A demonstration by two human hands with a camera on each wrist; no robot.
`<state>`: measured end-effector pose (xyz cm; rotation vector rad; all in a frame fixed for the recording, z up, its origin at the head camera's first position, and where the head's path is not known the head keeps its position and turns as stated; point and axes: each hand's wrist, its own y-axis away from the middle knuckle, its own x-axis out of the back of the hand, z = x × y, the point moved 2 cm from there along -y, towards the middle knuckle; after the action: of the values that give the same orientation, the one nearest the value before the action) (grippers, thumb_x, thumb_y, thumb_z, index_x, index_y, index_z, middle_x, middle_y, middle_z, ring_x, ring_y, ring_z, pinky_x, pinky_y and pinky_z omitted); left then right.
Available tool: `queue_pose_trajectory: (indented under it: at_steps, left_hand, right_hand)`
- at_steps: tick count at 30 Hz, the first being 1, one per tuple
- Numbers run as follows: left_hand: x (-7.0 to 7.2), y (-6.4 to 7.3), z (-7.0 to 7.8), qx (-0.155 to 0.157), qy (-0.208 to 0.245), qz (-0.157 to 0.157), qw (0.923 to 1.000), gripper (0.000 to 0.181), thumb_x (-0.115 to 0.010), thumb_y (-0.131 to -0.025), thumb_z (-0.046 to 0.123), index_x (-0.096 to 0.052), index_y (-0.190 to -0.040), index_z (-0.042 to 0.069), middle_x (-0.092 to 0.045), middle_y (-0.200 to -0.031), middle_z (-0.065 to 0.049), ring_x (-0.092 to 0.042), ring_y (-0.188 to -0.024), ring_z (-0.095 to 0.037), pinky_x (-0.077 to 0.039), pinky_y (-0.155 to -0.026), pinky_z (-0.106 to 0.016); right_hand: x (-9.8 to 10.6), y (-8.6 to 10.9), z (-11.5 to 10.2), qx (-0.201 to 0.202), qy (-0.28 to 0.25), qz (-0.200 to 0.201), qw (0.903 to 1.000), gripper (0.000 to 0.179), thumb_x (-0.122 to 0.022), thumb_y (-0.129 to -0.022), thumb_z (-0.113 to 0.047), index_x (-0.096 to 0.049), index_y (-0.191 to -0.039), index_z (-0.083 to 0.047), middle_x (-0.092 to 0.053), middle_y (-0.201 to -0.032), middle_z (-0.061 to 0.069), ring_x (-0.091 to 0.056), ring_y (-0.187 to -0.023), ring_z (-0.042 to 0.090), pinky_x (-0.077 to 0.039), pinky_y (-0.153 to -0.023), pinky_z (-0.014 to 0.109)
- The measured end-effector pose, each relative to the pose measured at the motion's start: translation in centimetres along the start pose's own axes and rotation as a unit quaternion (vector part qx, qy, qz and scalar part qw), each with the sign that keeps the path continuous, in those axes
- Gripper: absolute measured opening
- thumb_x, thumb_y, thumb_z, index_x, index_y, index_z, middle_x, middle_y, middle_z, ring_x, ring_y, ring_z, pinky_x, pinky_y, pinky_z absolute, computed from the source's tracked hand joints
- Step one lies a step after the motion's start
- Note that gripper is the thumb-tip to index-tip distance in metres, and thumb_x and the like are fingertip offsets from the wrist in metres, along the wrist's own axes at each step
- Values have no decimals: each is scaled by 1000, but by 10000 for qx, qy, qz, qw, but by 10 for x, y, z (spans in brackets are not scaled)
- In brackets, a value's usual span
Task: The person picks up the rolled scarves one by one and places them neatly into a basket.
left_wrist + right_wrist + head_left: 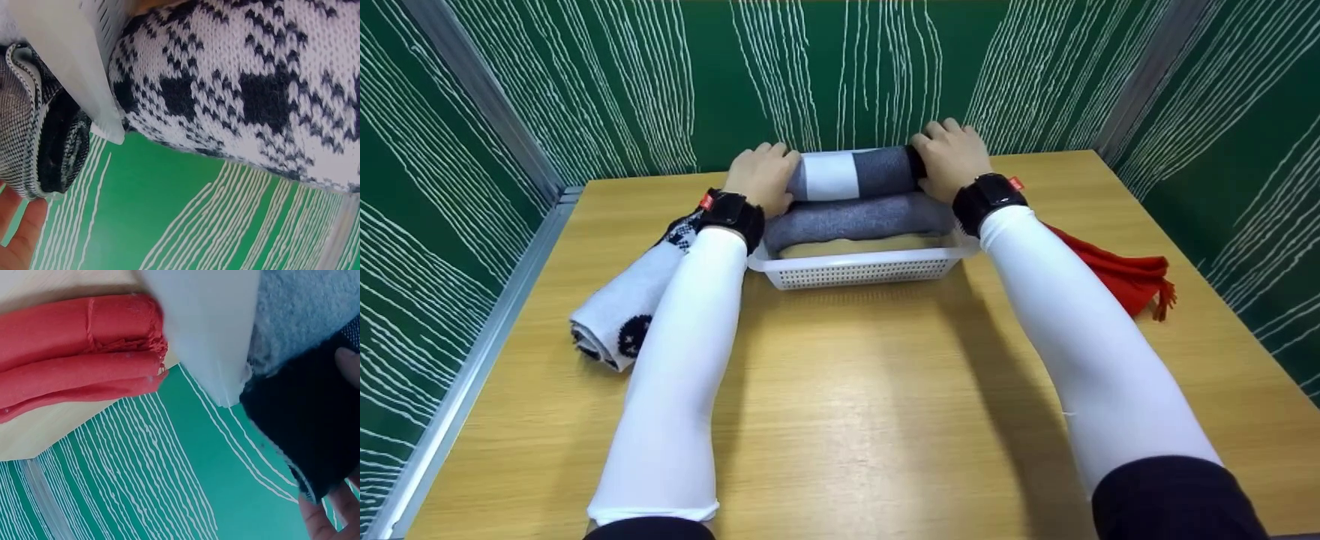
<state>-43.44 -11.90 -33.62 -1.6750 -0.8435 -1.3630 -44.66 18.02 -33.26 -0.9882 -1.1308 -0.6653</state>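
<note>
A rolled knit scarf in grey, white and black blocks lies across the back of a white plastic basket. My left hand grips its left end, and my right hand holds the black right end. In the right wrist view, fingertips lie below that black end and the thumb is on top. The left wrist view shows left fingers under the rolled edge. In front of it, inside the basket, is a dark grey rolled cloth, with a tan one nearest the basket's front wall.
Left of the basket lies a white-and-black patterned knit roll, partly behind my left forearm. A folded red fringed scarf rests on the right, partly covered by my right arm. Green walls with white lines enclose the wooden table on three sides.
</note>
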Motion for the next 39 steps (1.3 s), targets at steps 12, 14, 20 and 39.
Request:
queue_pose_trajectory:
  at_steps: [12, 14, 20, 39]
  left_hand:
    - [-3, -2, 4, 314, -61, -4, 9995, 44, -69, -105, 21, -65, -144, 1, -62, -144, -23, -60, -134, -41, -56, -110, -58]
    - [-3, -1, 4, 364, 28, -28, 9993, 43, -68, -105, 19, -65, -144, 1, -64, -143, -23, -62, -132, -42, -57, -109, -59]
    - [-9, 0, 4, 433, 299, -294, 9982, 46, -61, -107, 17, -58, -150, 1, -63, -148, -24, -61, -138, -43, -54, -113, -60]
    - [-10, 4, 6, 379, 530, -1065, 9922, 53, -64, -103, 16, -57, -154, 3, -60, -153, -22, -58, -143, -40, -48, -121, -57]
  right_hand:
    - [-2, -3, -7, -260, -418, -573, 9971, 48, -62, -98, -5, -59, -144, 8, -65, -139, 34, -63, -126, 53, -54, -108, 67]
    - [-2, -3, -10, -323, -461, -871, 9946, 53, -59, -101, -7, -52, -151, 8, -59, -147, 35, -59, -135, 54, -50, -115, 66]
    - [0, 0, -16, -319, -507, -1517, 9866, 64, -44, -104, -9, -32, -164, 11, -39, -165, 38, -37, -156, 54, -32, -132, 61]
    - [-6, 0, -15, -317, -694, -1863, 9795, 61, -53, -110, -17, -37, -167, 0, -41, -170, 28, -40, -156, 50, -35, -130, 62]
